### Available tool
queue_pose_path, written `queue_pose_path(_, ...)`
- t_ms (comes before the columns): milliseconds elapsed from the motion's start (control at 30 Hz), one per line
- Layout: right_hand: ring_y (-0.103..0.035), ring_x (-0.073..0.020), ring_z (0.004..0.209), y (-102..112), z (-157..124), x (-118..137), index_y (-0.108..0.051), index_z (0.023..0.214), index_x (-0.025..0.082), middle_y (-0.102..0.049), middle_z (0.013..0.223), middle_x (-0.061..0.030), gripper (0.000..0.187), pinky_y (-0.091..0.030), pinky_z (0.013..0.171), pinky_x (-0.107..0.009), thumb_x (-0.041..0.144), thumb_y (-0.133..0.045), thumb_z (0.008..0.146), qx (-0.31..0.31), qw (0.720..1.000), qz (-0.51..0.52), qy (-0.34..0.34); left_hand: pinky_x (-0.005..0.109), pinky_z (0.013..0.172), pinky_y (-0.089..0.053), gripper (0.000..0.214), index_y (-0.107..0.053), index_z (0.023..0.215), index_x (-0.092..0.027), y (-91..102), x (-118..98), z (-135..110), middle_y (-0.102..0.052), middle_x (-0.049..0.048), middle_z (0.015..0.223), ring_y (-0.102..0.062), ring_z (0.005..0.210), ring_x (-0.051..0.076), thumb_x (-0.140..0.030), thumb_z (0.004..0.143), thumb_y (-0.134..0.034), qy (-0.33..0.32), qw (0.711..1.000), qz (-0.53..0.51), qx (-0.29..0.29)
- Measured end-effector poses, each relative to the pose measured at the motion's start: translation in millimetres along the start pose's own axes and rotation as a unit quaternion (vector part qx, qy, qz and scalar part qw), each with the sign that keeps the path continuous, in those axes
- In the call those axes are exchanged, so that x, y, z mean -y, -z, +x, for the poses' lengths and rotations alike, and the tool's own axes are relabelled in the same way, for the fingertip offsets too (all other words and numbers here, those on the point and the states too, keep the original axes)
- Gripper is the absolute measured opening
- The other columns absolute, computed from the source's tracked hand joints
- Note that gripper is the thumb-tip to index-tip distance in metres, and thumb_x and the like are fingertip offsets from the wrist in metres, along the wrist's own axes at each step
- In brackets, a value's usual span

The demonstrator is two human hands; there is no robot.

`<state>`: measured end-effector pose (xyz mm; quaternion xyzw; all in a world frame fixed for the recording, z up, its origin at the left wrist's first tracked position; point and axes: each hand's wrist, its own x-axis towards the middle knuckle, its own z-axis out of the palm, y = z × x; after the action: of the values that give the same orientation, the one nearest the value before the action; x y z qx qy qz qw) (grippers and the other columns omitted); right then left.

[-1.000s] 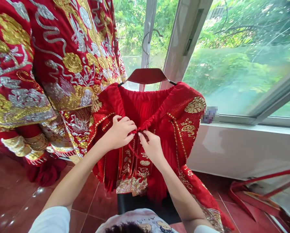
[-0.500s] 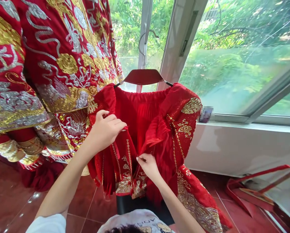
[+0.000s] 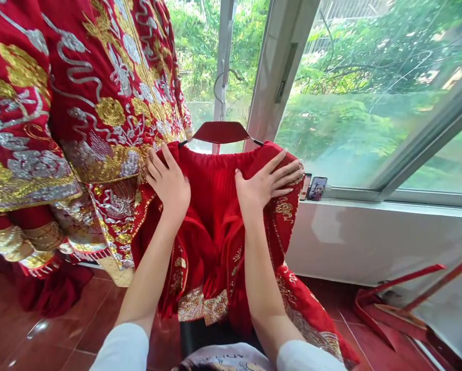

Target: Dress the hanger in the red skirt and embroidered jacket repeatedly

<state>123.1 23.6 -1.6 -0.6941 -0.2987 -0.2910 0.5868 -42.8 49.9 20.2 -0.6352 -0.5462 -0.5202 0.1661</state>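
Note:
A red embroidered dress (image 3: pixel 215 180) with gold beading hangs in front of me on a dark red hanger (image 3: pixel 219 132). My left hand (image 3: pixel 168 183) lies on its left shoulder, fingers spread. On the right shoulder rests my right hand (image 3: pixel 267 180), its fingers stretched out flat over the gold pattern. Between my forearms the front edges of the dress hang loosely over a pleated red inside. Gold embroidery (image 3: pixel 203 306) shows at the bottom, in front of a black surface. A long embroidered part (image 3: pixel 312 314) spreads down to the right.
At the left hangs a large red garment (image 3: pixel 111 103) with silver and gold embroidery. Phones (image 3: pixel 318 188) stand on the windowsill behind the right shoulder. A red-handled dustpan (image 3: pixel 399 314) is on the tiled floor (image 3: pixel 95 322) at the right. Tall windows (image 3: pixel 370 103) stand behind.
Both hands have moved up from the dress's front edges to its shoulders and opened flat. The front edges now hang free. The view has shifted slightly.

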Motion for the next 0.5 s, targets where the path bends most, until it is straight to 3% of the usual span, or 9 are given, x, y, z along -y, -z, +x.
queue_pose_path(100,-0.013,-0.0492,0.139,-6,2,-8,-0.037,0.141,0.017,-0.021,0.15,-0.0261,0.073,-0.019,0.096,-0.077,0.033,-0.065,0.075,0.028,0.999,-0.035,-0.03,0.06,0.108,-0.033,0.061,-0.033,0.143,-0.013,2.0,23,5,-0.039,0.0227,0.146,-0.035,0.137,0.038,-0.016,0.084,-0.046,-0.012,1.0,0.002,0.017)
queue_pose_path(200,-0.041,-0.0405,0.128,20,21,-21,-0.05,0.135,0.022,-0.044,0.14,-0.0195,0.06,-0.031,0.098,-0.066,0.015,-0.057,0.075,0.077,0.995,-0.061,-0.024,0.055,0.101,-0.044,0.057,-0.041,0.138,-0.009,29.4,39,13,-0.052,0.0228,0.134,-0.047,0.128,0.037,-0.014,0.081,-0.048,-0.018,0.998,0.04,0.05)
queue_pose_path(267,-0.056,-0.0348,0.112,39,44,-28,-0.06,0.125,0.019,-0.058,0.124,-0.0185,0.047,-0.039,0.091,-0.057,0.011,-0.05,0.079,0.135,0.987,-0.086,-0.012,0.056,0.093,-0.049,0.046,-0.052,0.127,-0.008,51.1,41,25,-0.06,0.021,0.122,-0.055,0.118,0.038,-0.014,0.082,-0.047,-0.01,0.99,0.108,0.09)
queue_pose_path(367,-0.062,-0.03,0.101,55,90,-39,-0.069,0.108,0.01,-0.066,0.103,-0.0206,0.035,-0.042,0.082,-0.047,0.015,-0.042,0.085,0.213,0.968,-0.13,0.012,0.056,0.086,-0.051,0.032,-0.063,0.111,-0.01,73.1,42,56,-0.067,0.015,0.106,-0.062,0.107,0.037,-0.013,0.085,-0.044,-0.002,0.967,0.201,0.158)
queue_pose_path(433,-0.061,-0.0267,0.103,56,123,-47,-0.07,0.099,0.002,-0.067,0.098,-0.0215,0.036,-0.04,0.079,-0.043,0.017,-0.041,0.084,0.247,0.959,-0.138,0.039,0.056,0.087,-0.051,0.032,-0.066,0.109,-0.013,76.0,46,81,-0.068,0.0116,0.104,-0.063,0.107,0.036,-0.013,0.083,-0.047,0.01,0.951,0.228,0.207)
queue_pose_path(500,-0.06,-0.0226,0.102,52,150,-54,-0.068,0.092,-0.005,-0.068,0.095,-0.0199,0.041,-0.038,0.076,-0.039,0.019,-0.037,0.082,0.272,0.951,-0.127,0.071,0.059,0.086,-0.05,0.03,-0.069,0.105,-0.014,70.8,56,102,-0.069,0.0092,0.099,-0.063,0.106,0.036,-0.014,0.079,-0.053,0.001,0.959,0.187,0.211)
